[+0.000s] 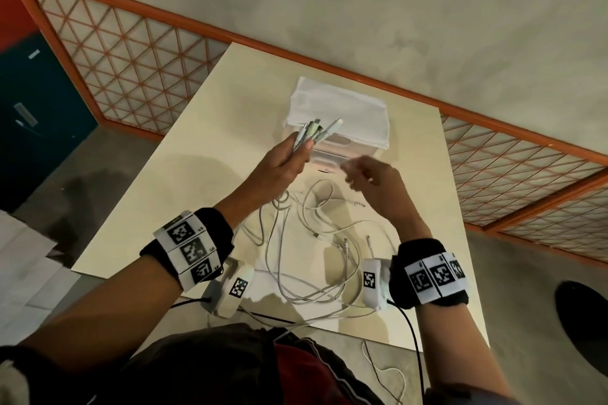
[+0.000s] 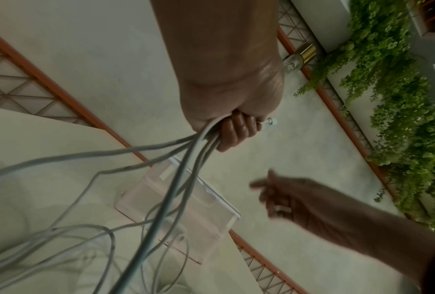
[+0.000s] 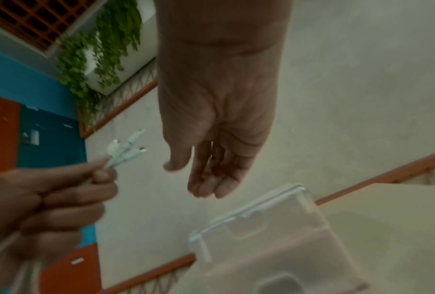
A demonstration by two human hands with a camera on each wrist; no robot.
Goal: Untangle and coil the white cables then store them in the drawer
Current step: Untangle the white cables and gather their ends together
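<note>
My left hand (image 1: 289, 158) is raised above the table and grips a bunch of white cables near their plugs (image 1: 320, 131). From my fist (image 2: 236, 129) the white cables (image 2: 166, 191) hang down in tangled loops (image 1: 309, 260) onto the cream table (image 1: 184, 181). The plug ends (image 3: 127, 148) stick out past my left fingers (image 3: 60, 199). My right hand (image 1: 365, 174) hovers just right of the bunch, fingers (image 3: 211, 179) loosely bent and holding nothing. Behind both hands stands the clear plastic drawer unit (image 1: 342, 122) with its drawers closed.
The table's near edge (image 1: 362, 335) lies close to my body, and one white cable (image 1: 381, 371) trails off it to the floor. An orange lattice railing (image 1: 138, 52) runs behind the table. A dark round object (image 1: 582, 316) sits on the floor at right.
</note>
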